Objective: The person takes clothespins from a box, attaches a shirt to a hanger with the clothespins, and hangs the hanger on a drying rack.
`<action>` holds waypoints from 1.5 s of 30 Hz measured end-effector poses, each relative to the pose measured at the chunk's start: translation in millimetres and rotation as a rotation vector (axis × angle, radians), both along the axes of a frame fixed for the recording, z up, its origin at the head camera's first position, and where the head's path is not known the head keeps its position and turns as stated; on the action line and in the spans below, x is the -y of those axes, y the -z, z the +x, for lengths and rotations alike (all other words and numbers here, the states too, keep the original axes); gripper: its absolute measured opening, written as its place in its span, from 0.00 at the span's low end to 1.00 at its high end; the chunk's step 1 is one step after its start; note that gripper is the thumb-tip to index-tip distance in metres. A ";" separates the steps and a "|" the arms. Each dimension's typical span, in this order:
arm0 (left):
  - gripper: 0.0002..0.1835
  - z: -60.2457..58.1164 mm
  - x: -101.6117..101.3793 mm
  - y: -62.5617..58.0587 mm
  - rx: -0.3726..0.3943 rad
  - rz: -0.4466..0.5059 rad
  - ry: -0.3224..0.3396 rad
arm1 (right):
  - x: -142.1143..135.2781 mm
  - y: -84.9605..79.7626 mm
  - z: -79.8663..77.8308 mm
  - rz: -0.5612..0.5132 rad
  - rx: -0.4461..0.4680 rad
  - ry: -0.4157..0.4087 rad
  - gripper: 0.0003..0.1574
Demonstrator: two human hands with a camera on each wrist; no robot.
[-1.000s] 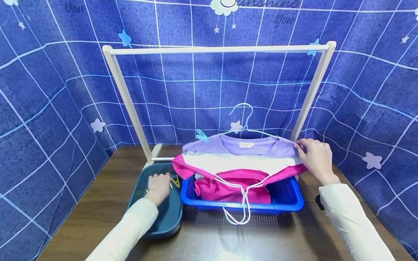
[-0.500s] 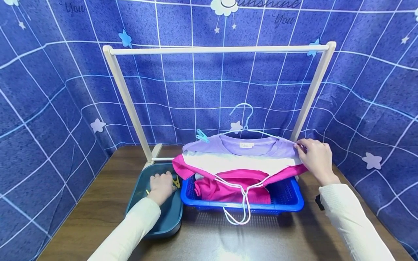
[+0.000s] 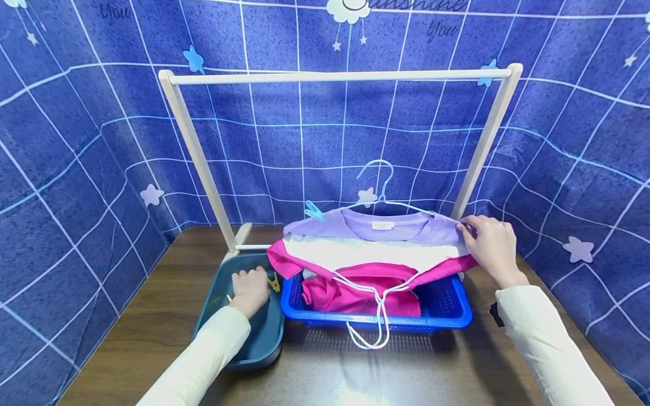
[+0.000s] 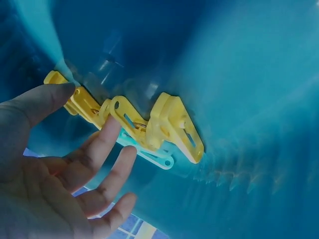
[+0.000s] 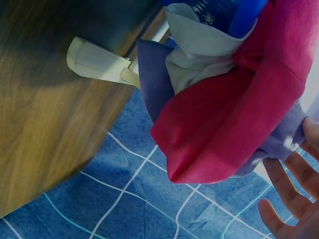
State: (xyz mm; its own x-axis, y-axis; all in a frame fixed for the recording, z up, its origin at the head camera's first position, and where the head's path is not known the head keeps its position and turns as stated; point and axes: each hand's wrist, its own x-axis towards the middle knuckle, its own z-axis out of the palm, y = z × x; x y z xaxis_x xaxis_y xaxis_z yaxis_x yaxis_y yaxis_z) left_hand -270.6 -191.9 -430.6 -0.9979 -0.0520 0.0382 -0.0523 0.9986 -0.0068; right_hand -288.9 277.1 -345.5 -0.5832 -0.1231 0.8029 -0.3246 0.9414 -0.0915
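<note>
My left hand (image 3: 251, 292) is down inside the dark teal bin (image 3: 271, 352). In the left wrist view its thumb and fingers are spread apart at several yellow clothespins (image 4: 172, 127), the thumb tip overlapping one end of the row. A turquoise clothespin (image 4: 154, 158) lies under them. My right hand (image 3: 490, 245) pinches the shoulder of a purple, white and pink shirt (image 3: 373, 251) between thumb and fingers. A light blue hanger (image 3: 382, 186) sits inside the shirt, hook upward. A blue clothespin (image 3: 314, 211) is clipped on the shirt's left shoulder.
Beneath the shirt is a blue basket (image 3: 452, 321) holding pink cloth (image 3: 355, 301). White hangers (image 3: 380, 321) hang over the basket's front. A white rack (image 3: 340, 78) stands behind on the wooden table (image 3: 152, 332), before a blue curtain (image 3: 325, 135).
My left hand has shifted slightly right inside the bin, toward the yellow clothespins. My right hand and the shirt stay in place.
</note>
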 end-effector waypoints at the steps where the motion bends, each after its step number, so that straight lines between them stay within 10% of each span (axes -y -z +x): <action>1: 0.25 -0.3 0.1 0.0 0.004 0.001 -0.004 | 0.0 -0.1 0.0 0.000 0.000 0.000 0.07; 18: 0.22 0.8 7.5 -2.8 0.010 0.021 -0.009 | 0.5 -0.8 1.9 0.000 0.025 0.008 0.08; 45: 0.18 24.6 13.9 -42.2 -0.235 0.064 0.011 | 0.6 0.7 -0.1 -0.013 0.030 0.014 0.07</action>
State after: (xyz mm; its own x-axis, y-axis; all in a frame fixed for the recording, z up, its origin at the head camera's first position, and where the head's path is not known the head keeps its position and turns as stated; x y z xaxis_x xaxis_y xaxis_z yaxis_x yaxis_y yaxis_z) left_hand -246.0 -205.8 -388.4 -0.9625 -0.0511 0.2665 -0.0343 0.9971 0.0673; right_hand -289.0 276.5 -346.2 -0.6089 -0.1048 0.7863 -0.3085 0.9445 -0.1131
